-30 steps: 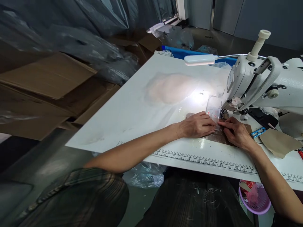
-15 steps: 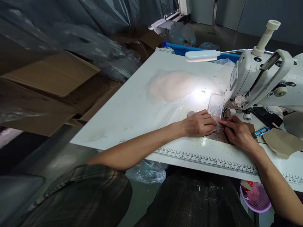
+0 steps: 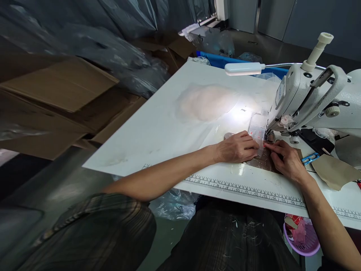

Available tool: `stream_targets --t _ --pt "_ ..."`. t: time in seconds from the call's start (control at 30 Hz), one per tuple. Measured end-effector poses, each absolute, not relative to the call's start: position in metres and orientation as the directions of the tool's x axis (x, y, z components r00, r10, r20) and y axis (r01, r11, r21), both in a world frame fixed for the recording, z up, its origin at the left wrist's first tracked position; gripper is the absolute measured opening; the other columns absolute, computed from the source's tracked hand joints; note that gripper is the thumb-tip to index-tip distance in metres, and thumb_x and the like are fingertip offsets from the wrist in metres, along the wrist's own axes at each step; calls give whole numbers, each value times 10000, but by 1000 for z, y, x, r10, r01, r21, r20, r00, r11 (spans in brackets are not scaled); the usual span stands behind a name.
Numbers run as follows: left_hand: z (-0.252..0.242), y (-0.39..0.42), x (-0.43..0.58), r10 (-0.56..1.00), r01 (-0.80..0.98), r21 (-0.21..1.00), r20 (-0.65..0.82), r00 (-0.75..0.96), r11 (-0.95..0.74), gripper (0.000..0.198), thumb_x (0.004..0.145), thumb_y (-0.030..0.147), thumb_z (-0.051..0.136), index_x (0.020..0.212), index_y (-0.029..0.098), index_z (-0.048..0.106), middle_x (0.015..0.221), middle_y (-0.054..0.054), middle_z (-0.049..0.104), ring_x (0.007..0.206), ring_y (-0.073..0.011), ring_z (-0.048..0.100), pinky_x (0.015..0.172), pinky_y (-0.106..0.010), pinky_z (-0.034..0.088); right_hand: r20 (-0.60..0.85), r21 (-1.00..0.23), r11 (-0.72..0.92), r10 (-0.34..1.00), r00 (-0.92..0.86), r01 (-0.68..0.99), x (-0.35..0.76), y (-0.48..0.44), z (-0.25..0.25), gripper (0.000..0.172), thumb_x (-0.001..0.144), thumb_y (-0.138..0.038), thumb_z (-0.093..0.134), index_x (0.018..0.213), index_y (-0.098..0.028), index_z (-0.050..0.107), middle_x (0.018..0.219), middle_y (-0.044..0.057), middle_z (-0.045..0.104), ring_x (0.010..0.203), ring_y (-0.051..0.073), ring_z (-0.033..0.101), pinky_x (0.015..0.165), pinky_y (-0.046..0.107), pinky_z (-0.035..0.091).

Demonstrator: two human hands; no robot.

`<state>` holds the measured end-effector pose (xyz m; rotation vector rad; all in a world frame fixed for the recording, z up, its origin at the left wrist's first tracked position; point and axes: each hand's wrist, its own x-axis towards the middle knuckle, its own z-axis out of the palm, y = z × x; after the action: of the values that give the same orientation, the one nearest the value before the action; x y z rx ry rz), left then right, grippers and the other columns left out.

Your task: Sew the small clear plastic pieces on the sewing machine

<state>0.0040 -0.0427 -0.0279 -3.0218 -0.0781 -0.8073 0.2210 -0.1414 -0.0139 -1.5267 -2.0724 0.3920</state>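
A small piece of sheer white fabric [image 3: 255, 136] with red spots lies under the needle area of a white sewing machine [image 3: 307, 96]. My left hand [image 3: 239, 147] rests on its left side, fingers together and curled down onto the cloth; its fingertips are partly hidden. From the right, my right hand [image 3: 287, 160] reaches in close to the presser foot [image 3: 270, 136]. Its index finger is stretched out, touching the fabric's right edge, and the thumb is apart from it. Beneath both hands is a brownish, shiny plate [image 3: 261, 162] on the tabletop.
A lamp [image 3: 244, 69] lights the white table [image 3: 158, 128], which has a printed ruler [image 3: 242, 190] along its front. Blue thread snips [image 3: 310, 159] and a tan scrap [image 3: 335, 171] lie at right. Cardboard boxes [image 3: 62, 82] stand left; a purple basket [image 3: 306, 248] sits below.
The sheer fabric has shifted slightly under my fingers, and a red spot now shows by my right fingertip. Both hands keep nearly the same places; the view has moved a little.
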Motion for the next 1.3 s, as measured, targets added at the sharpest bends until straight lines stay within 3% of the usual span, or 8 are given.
stream_targets --t 0.17,0.37,0.43,0.53,0.63,0.93,1.3 --pt "-29 -43 5 75 83 3 452 889 -997 265 1006 249 465 855 221 681 969 -22 742 793 -137 610 724 -313 412 226 -471 408 913 -339 782 220 -146 -12 378 887 -208 467 1136 -246 748 989 91 638 849 179 627 779 341 558" --pt "-28 -44 5 44 81 -56 487 872 -995 269 1007 235 465 856 212 687 941 -15 744 787 -132 609 738 -313 414 241 -410 435 899 -365 802 219 -147 -16 371 884 -191 481 1131 -244 753 997 94 614 853 178 623 749 328 558" --pt "-27 -42 3 34 82 -69 523 852 -994 268 1005 338 489 885 204 688 965 -26 745 799 -145 610 747 -324 410 242 -403 424 904 -353 811 219 -147 -18 371 884 -191 480 1124 -255 755 998 85 612 845 171 625 742 320 558" --pt "-26 -37 0 45 114 -82 586 809 -990 464 961 583 480 945 167 683 987 -71 741 792 -182 597 727 -344 399 249 -391 415 907 -340 822 218 -148 -19 371 890 -195 475 1126 -259 753 1011 86 609 860 178 629 732 318 560" --pt "-24 -33 -3 90 149 -56 572 815 -987 593 952 665 404 1033 141 669 1058 -99 731 808 -207 581 719 -349 389 246 -367 413 907 -342 833 218 -150 -19 374 888 -188 481 1146 -258 743 1019 94 603 862 185 631 720 326 566" --pt "-30 -27 -4 154 137 70 430 890 -988 554 955 616 465 1150 132 652 1134 -155 694 939 -249 611 815 -410 472 238 -360 406 911 -338 840 217 -150 -17 376 893 -183 473 1143 -263 742 1035 92 616 871 196 641 735 350 586" --pt "-31 -28 -4 87 86 28 559 825 -996 507 1020 516 388 1017 82 652 982 -156 691 845 -213 617 769 -366 530 254 -366 413 907 -337 834 215 -151 -17 382 876 -164 481 1139 -264 739 1010 87 605 852 182 627 721 328 575"
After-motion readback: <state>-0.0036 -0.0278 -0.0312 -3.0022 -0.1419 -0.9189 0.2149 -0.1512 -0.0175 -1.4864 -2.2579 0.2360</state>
